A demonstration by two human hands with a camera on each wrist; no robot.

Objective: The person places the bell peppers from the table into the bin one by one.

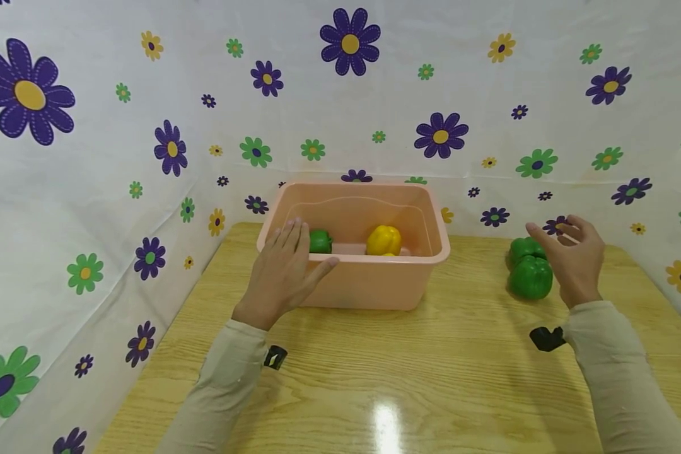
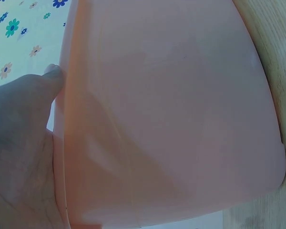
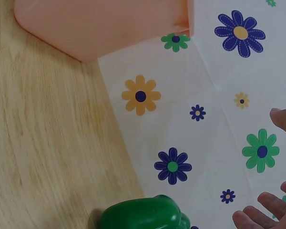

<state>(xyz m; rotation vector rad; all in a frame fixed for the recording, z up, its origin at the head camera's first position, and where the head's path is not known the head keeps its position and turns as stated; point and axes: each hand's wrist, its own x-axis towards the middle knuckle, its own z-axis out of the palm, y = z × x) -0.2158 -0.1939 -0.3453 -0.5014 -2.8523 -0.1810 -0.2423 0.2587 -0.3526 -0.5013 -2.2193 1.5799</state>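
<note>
My left hand rests with straight fingers over the front left rim of a pink plastic bin. In the left wrist view the thumb lies along that rim. Inside the bin are a green bell pepper, partly hidden by the fingers and front wall, and a yellow bell pepper. My right hand is raised at the right, fingers loosely bent and spread from the thumb, holding nothing. Just left of it, two green bell peppers stand on the table, the nearer one in front of the farther one.
The wooden table runs back to a white cloth with printed flowers, which also hangs along the left and right sides. Small black wrist devices show at the left sleeve and the right sleeve.
</note>
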